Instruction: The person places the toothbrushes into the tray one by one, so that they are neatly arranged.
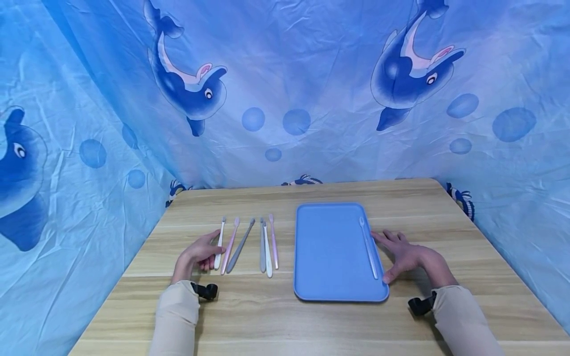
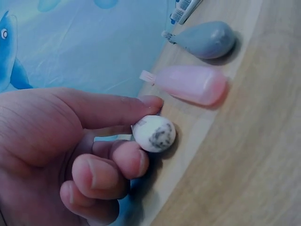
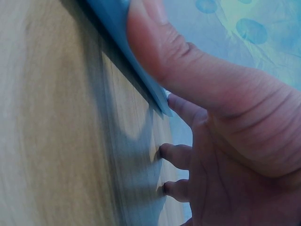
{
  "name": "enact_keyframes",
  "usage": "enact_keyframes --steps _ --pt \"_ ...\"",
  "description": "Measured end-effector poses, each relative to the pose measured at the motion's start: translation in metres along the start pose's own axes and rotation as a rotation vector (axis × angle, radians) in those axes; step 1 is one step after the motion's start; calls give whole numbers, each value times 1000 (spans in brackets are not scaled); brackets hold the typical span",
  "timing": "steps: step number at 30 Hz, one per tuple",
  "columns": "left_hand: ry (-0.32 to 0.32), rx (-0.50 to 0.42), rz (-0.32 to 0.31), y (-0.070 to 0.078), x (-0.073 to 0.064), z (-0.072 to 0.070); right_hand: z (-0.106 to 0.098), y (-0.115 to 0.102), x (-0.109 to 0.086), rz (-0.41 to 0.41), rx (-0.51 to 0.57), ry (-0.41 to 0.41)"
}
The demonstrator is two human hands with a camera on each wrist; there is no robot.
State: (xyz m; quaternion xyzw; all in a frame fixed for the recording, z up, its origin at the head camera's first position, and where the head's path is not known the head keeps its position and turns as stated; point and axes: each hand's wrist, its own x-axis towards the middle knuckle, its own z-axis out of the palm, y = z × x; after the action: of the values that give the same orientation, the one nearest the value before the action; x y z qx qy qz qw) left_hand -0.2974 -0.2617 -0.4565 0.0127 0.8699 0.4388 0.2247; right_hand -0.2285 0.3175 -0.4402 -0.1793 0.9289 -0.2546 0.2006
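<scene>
My left hand [image 1: 205,250] pinches a white toothbrush [image 1: 220,245], the leftmost of a row on the table. The toothbrush's rounded, dark-speckled handle end [image 2: 157,135] shows between thumb and fingers in the left wrist view. Just right of it lie a pink toothbrush [image 1: 230,245] and a grey toothbrush [image 1: 241,245]. My right hand [image 1: 409,257] rests at the right edge of a blue tray [image 1: 329,257], fingers spread, with the thumb [image 3: 157,42] against the rim. Inside the tray, along its right side, lies one pale toothbrush [image 1: 368,249].
Between the left-hand group and the tray lie another grey toothbrush [image 1: 262,249], a second white toothbrush [image 1: 268,254] and a second pink toothbrush [image 1: 273,244]. All lie on a wood-grain table [image 1: 249,321]. A blue dolphin-print curtain [image 1: 285,74] hangs behind and beside the table.
</scene>
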Motion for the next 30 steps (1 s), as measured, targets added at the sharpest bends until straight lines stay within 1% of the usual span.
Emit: enact_keyframes --steps 3,10,13,16,18,30 --pt "16 -8 -4 -1 1 -1 0 0 -1 -1 7 -4" --pt "93 18 11 2 2 -2 -1 -1 0 1 1 -9" --pt "114 8 2 4 2 -3 -1 -1 -1 5 2 -11" --pt "120 -11 16 7 0 -5 -2 -1 -1 7 6 -11" --pt "117 -33 39 10 -1 -6 -1 -1 -1 6 7 -9" --pt "74 -211 146 30 -4 -2 -1 0 0 8 16 -11"
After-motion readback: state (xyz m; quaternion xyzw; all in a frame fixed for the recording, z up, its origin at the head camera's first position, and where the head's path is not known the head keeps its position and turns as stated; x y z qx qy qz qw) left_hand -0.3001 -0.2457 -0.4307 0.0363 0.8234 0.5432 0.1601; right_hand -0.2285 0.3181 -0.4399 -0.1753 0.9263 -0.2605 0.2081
